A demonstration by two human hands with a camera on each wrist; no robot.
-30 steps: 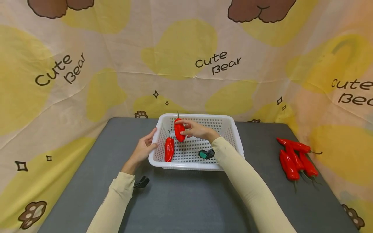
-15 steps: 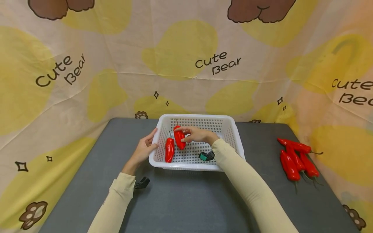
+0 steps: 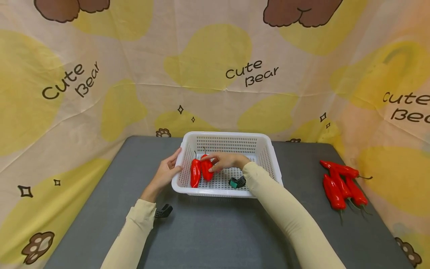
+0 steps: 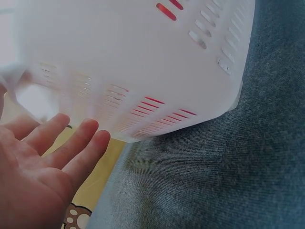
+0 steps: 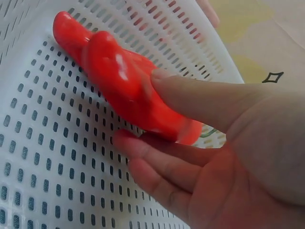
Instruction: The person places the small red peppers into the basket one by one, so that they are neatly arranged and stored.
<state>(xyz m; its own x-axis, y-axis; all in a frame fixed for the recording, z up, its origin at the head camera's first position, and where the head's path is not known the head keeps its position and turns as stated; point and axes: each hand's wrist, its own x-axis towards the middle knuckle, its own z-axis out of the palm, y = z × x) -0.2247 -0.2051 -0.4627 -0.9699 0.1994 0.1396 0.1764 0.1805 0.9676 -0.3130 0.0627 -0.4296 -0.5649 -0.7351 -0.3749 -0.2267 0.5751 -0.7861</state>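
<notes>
A white perforated plastic basket stands on the grey table in the head view. My left hand grips its left rim, thumb at the rim and fingers along the outer wall. Inside the basket, my right hand holds a glossy red pepper low over the perforated floor. The right wrist view shows the thumb on the upper side of this pepper and the fingers beneath. Close beside it, along the basket's left side, lies another red pepper, partly hidden behind the held one in the right wrist view.
Several red peppers lie in a loose pile on the right of the grey table. Behind and beside the table hangs a patterned cloth with bear prints. Dark wrist cameras sit on the wrists.
My right hand has brought the red pepper down and toward me inside the basket, to beside the other pepper. The left hand keeps its place at the rim.
</notes>
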